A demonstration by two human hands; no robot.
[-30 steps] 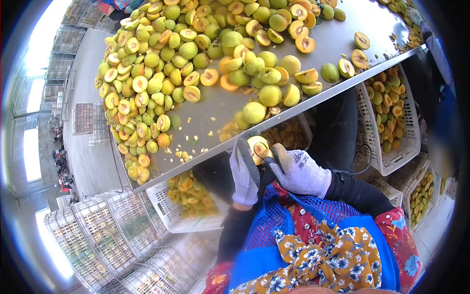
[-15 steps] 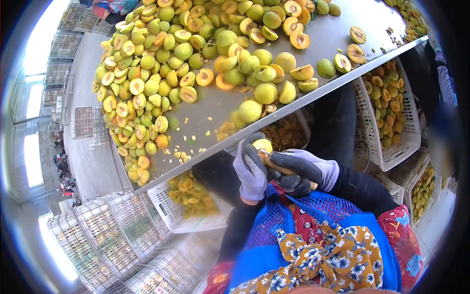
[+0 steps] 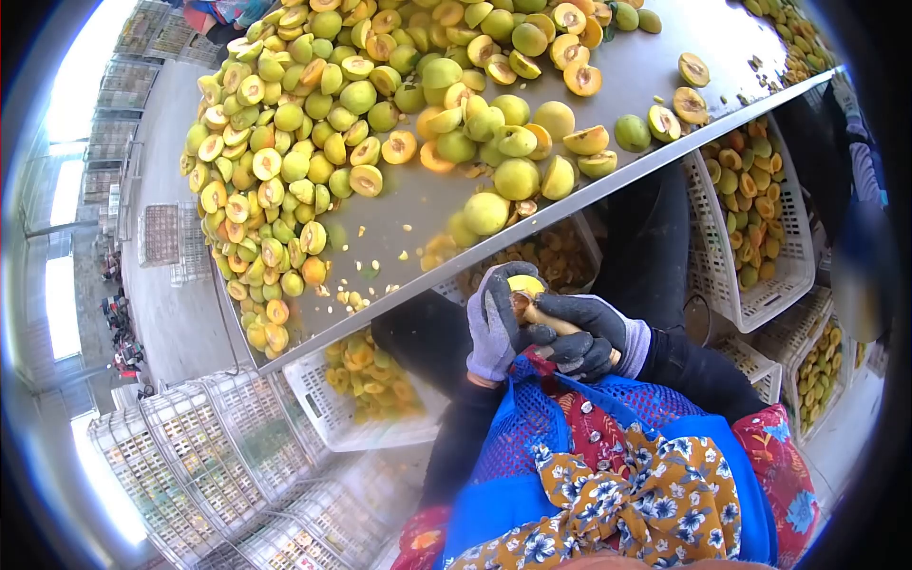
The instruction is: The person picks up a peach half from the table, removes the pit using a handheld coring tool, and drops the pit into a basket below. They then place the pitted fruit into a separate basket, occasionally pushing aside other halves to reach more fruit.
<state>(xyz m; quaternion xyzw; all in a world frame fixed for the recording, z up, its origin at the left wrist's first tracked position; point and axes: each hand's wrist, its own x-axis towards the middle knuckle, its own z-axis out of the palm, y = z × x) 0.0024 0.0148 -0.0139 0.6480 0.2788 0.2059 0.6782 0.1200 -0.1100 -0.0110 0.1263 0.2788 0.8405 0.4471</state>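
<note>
My left hand, in a grey-and-lilac work glove, is closed round a yellow-green stone fruit half just below the metal table's edge. Its brown, hollow-looking cut side faces my right hand. In a matching glove, my right hand grips a tool with a pale, wooden-looking handle; the tip meets the fruit and is mostly hidden. Above both hands, many cut stone fruit halves lie heaped on the metal table. Loose pale kernels are scattered near its front edge.
The table's raised metal rim runs diagonally ahead of my hands. White plastic crates of fruit halves stand below left, under the table and at right. Stacked crates fill the lower left. Another person's sleeve shows at right.
Both hands have shifted slightly, with the fruit half turned a little so more of its brown cut side shows. The heap on the table looks unchanged.
</note>
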